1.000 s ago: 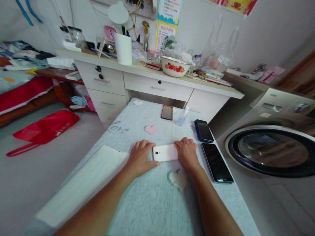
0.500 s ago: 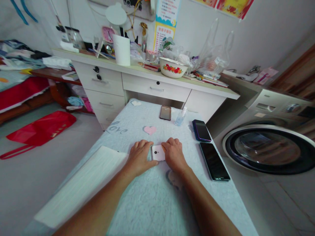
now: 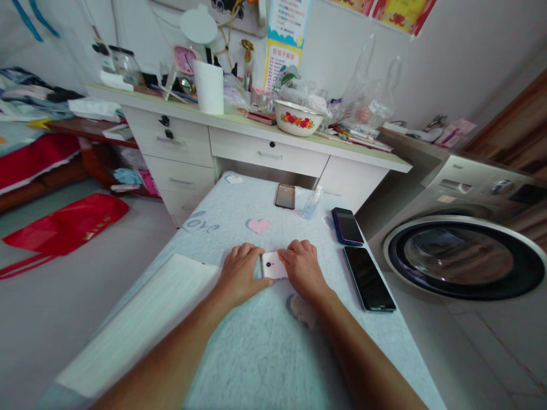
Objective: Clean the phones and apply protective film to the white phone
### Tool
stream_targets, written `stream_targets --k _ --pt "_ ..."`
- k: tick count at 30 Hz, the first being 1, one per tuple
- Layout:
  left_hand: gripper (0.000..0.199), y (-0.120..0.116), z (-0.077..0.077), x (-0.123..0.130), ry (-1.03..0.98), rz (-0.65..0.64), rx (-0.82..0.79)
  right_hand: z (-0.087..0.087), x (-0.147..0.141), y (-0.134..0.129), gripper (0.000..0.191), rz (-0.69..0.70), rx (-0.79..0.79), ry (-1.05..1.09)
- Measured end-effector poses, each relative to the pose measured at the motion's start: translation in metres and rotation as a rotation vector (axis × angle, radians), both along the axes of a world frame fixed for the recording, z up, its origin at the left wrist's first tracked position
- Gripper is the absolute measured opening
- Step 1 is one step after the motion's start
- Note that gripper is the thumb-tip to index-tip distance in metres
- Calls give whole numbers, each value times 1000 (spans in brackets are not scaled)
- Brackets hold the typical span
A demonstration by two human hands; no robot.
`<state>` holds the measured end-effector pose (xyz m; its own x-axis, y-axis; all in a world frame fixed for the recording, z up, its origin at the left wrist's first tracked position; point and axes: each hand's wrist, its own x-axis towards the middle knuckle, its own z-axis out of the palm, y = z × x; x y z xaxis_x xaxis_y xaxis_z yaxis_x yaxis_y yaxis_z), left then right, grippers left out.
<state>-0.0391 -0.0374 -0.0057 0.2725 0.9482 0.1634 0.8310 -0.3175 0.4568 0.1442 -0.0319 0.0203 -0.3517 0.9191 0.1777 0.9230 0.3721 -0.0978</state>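
Note:
A white smartphone (image 3: 273, 266) lies back up on the cloth-covered table, its dark round camera showing near the left end. My left hand (image 3: 240, 274) holds that end, thumb at the near edge and fingers at the far corner. Over the phone's right part, my right hand (image 3: 303, 269) is closed, with its fingertips pressed to the white back. Whatever those fingers may pinch is hidden. Beyond the hands lie a phone case (image 3: 285, 196) and a clear spray bottle (image 3: 312, 203). To the right are a dark smartphone (image 3: 347, 226) and a larger black-screened device (image 3: 369, 279).
A long white sheet (image 3: 141, 324) lies along the table's left side. Behind the table (image 3: 252, 347) stands a white desk (image 3: 179, 145) bearing a flowered bowl (image 3: 299, 118) and a paper roll (image 3: 209, 88). A washing machine (image 3: 465, 199) is on the right, and a red bag (image 3: 68, 230) on the floor.
The whole view has shifted slightly. Both hands stay at the white smartphone in nearly the same pose, and nothing else has visibly moved.

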Motion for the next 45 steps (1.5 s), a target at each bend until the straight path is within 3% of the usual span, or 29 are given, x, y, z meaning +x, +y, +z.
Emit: stream_targets --k 8,16,29,37,45 --pt "52 1 0 0 7 3 -14 6 37 0 30 -101 -33 -63" --pt "54 0 0 0 18 -10 -8 -1 36 -7 23 -142 -12 26" --pt "57 0 1 1 29 -14 -6 -8 5 -18 27 120 -69 91" --pt "54 -4 6 4 80 -14 -2 -4 7 -20 28 241 -125 195" --pt "42 -15 22 12 218 -38 -19 -7 7 -21 27 227 -72 157"
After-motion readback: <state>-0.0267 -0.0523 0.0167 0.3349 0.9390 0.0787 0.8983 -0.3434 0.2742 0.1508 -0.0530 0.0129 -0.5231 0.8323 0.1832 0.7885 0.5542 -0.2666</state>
